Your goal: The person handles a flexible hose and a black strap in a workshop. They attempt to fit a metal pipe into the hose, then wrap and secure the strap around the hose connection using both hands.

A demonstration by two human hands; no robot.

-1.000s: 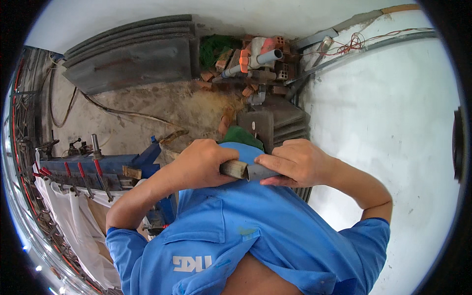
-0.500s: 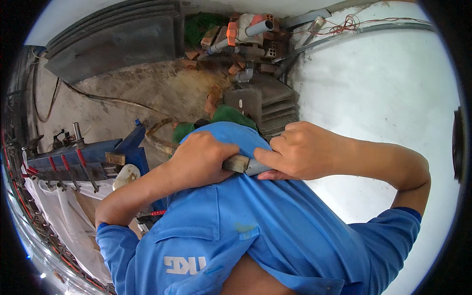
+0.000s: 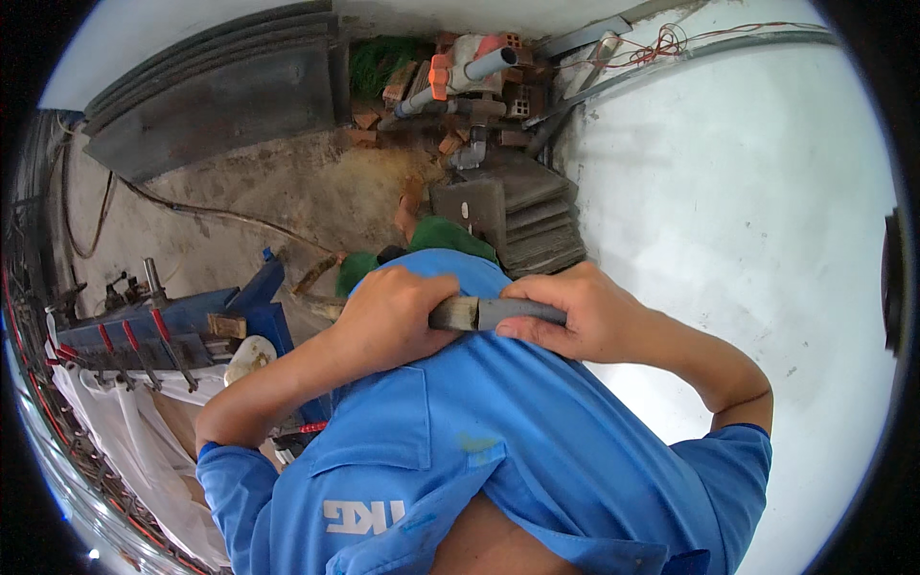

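In front of my blue shirt, both hands hold a short bar crosswise. It has a weathered wood-coloured section (image 3: pixel 454 313) on the left and a smooth grey section (image 3: pixel 520 312) on the right. My left hand (image 3: pixel 396 311) is closed round the wooden part, its fingers mostly hidden behind it. My right hand (image 3: pixel 578 311) pinches the grey part, thumb below and fingers above. The two sections meet between my hands; whether they are joined I cannot tell. The bar's left end is hidden by my left hand.
A blue metal frame (image 3: pixel 192 314) with red-handled clamps and white cloth (image 3: pixel 105 402) stands at the left. Dark sheets (image 3: pixel 220 101) lean at the back; more flat slabs (image 3: pixel 537 216) are stacked near the white wall (image 3: pixel 738 220). Grey pipes (image 3: pixel 489 64), bricks and a floor hose (image 3: pixel 220 198) lie beyond.
My right hand has turned and slid right along the grey section, showing more of it, and its elbow has come inward. My left hand has shifted slightly left and stays closed on the wooden part.
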